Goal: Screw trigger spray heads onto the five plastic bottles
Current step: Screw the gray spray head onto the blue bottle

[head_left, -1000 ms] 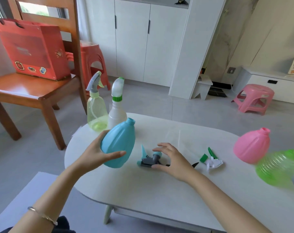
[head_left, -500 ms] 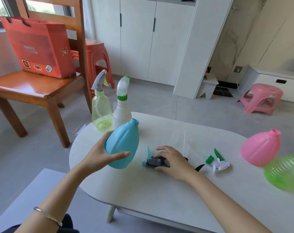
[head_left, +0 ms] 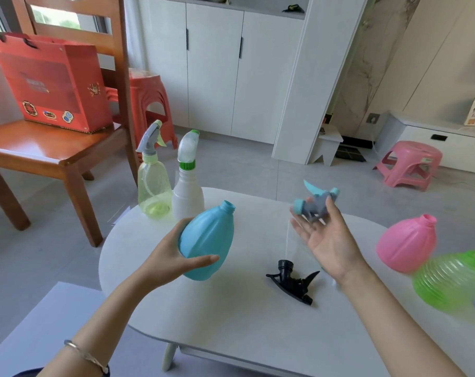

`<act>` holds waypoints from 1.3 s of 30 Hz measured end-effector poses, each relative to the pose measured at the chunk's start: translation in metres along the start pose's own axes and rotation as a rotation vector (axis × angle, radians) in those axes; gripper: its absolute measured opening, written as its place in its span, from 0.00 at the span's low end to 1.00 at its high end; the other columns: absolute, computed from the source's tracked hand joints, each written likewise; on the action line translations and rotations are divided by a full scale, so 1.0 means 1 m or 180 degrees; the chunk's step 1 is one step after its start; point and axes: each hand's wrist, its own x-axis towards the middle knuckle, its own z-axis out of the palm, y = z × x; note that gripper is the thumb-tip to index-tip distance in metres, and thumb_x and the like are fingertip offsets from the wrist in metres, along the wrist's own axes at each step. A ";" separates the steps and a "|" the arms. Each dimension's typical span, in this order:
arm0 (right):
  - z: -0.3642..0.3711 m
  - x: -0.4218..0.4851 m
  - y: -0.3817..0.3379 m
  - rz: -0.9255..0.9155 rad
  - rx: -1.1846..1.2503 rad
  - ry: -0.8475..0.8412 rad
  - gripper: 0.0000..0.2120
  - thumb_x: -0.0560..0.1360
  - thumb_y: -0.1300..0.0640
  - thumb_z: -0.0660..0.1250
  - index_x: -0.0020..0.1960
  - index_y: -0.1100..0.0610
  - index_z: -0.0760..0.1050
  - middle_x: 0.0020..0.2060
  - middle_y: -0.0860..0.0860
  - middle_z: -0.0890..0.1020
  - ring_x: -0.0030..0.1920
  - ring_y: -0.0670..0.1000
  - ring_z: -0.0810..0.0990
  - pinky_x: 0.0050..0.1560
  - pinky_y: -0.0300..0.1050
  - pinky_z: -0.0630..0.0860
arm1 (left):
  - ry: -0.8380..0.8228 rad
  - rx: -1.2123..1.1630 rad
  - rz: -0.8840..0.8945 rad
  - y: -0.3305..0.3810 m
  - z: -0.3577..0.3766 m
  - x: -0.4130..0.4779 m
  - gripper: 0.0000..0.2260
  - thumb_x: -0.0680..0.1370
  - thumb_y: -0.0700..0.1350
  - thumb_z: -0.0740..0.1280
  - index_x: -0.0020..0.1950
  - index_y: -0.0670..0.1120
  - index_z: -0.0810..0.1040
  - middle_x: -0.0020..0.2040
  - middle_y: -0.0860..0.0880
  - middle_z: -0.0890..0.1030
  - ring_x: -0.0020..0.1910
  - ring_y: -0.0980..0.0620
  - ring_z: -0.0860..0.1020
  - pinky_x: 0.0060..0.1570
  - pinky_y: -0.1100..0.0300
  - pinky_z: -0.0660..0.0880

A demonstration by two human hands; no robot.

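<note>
My left hand [head_left: 165,257] grips a blue bottle [head_left: 208,240] by its lower body and tilts it, open neck up and to the right, above the white table [head_left: 231,327]. My right hand [head_left: 326,238] is raised palm up, and a blurred blue-and-grey spray head [head_left: 316,202] sits on its fingertips with the thumb against it. A black spray head [head_left: 292,281] lies on the table between my hands. At the right stand an open pink bottle [head_left: 406,242] and a ribbed green bottle [head_left: 448,282]. Two bottles at the back left carry heads: a clear yellowish one [head_left: 152,186] and a white one [head_left: 188,186].
A wooden chair [head_left: 49,153] holding a red gift bag [head_left: 51,83] stands left of the table, a red stool [head_left: 146,104] behind it. A pink stool [head_left: 411,164] is on the floor at the far right. White cabinets [head_left: 214,69] line the back wall.
My right hand has lifted the blue-and-grey spray head off the table and turned palm up. The black spray head underneath now shows. The blue bottle stays in my left hand.
</note>
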 end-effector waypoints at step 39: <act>0.000 -0.033 -0.002 -0.0362 -0.2452 -0.0637 0.14 0.67 0.67 0.74 0.51 0.61 0.77 0.50 0.56 0.85 0.52 0.51 0.83 0.48 0.37 0.78 | -0.0622 -0.0295 -0.0385 0.034 0.045 -0.007 0.42 0.56 0.58 0.80 0.68 0.59 0.68 0.61 0.55 0.77 0.51 0.61 0.81 0.45 0.65 0.79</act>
